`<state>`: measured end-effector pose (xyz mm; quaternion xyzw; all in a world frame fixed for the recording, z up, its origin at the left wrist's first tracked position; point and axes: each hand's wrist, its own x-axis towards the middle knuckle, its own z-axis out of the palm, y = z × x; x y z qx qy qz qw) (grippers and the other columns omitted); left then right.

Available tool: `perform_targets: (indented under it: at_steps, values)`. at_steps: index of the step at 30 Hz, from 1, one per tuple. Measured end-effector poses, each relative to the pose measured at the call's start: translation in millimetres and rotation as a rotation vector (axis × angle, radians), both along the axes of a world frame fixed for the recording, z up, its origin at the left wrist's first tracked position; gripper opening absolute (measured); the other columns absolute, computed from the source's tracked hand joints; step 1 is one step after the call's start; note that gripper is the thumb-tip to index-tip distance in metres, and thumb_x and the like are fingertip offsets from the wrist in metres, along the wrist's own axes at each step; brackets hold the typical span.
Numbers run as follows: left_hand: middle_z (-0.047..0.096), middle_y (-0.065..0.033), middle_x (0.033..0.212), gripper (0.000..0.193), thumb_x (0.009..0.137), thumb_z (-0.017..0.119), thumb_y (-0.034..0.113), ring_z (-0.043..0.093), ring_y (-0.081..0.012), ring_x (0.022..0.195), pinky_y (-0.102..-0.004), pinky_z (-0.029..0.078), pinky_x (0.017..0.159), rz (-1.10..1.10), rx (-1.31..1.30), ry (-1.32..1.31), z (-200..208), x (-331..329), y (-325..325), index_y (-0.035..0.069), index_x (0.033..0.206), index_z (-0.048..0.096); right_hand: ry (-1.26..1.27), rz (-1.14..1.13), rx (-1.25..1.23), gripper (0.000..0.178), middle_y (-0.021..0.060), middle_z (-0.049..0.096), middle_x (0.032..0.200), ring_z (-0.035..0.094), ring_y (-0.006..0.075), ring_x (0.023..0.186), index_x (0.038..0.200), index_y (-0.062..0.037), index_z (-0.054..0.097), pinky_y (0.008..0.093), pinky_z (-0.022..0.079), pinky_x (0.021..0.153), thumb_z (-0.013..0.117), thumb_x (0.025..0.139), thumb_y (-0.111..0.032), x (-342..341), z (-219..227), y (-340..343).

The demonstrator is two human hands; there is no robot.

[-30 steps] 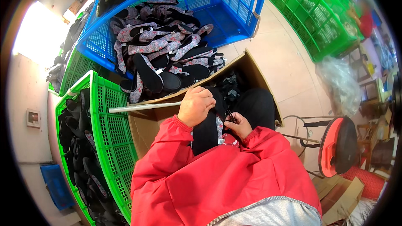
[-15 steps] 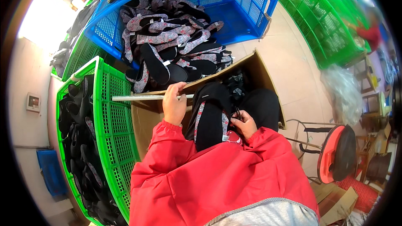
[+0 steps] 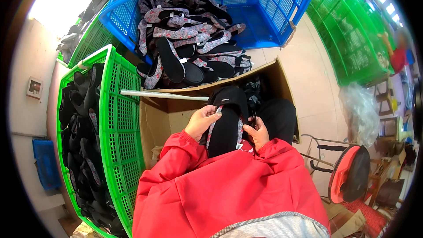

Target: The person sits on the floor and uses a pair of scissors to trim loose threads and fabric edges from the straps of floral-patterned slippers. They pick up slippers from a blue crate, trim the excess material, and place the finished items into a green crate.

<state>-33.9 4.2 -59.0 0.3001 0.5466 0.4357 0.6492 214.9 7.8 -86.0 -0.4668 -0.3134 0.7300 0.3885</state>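
Note:
A black slipper [image 3: 228,128] with a floral-patterned side and a small white tag lies sole-up or insole-up in my lap; I cannot tell which. My left hand [image 3: 201,122] pinches its left edge between thumb and fingers. At the slipper's right side, my right hand [image 3: 258,133] is closed around a thin dark tool [image 3: 254,117] that looks like thread snips, partly hidden by the fingers. Behind the lap stands an open cardboard box [image 3: 194,91], with a white rod [image 3: 163,94] across its left part.
A blue crate [image 3: 251,26] holds a heap of floral-and-black slippers [image 3: 194,39] beyond the box. Black slippers fill a green crate [image 3: 125,123] on my left. To the right are a round-seated chair [image 3: 350,174], a clear plastic bag [image 3: 359,110] and green crates [image 3: 348,31].
My left hand has come down and right from near the white rod to the slipper's edge and now grips it. My right hand stays beside the slipper with the dark tool.

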Motion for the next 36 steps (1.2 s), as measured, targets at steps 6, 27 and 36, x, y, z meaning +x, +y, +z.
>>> perform_targets:
  at_steps: [6,27,36]
  values:
    - [0.062,0.0017,0.092,0.019,0.092,0.067,0.011,0.058,-0.0066,0.083,-0.0224,0.047,0.079,0.131,-0.036,-0.431,12.4,8.4,-3.7,0.004,0.108,0.059,0.145,-0.069,-0.117,0.036,0.0018,0.060,0.076,0.042,0.0065,0.046,0.114,-0.0130,0.052,0.0207,0.028,0.041,0.074,0.085,-0.013,-5.1,-2.8,4.5]
    - [0.047,-0.0001,0.073,0.027,0.077,0.076,0.000,0.042,-0.0098,0.063,-0.0267,0.039,0.057,0.178,0.413,0.708,30.6,40.2,-20.7,0.005,0.081,0.050,0.132,-0.004,-0.084,0.042,-0.0035,0.059,0.083,0.047,0.0044,0.054,0.118,-0.0078,0.053,0.0197,0.032,0.045,0.074,0.082,0.001,-14.4,8.7,2.1]
    - [0.046,-0.0090,0.074,0.031,0.072,0.077,-0.002,0.048,-0.0224,0.061,-0.0316,0.042,0.057,0.193,0.618,1.004,34.8,43.8,-28.6,0.004,0.081,0.047,0.064,0.048,-0.048,0.038,-0.0033,0.058,0.082,0.047,0.0045,0.055,0.114,-0.0077,0.054,0.0205,0.035,0.047,0.071,0.082,0.003,-10.3,2.6,0.1]
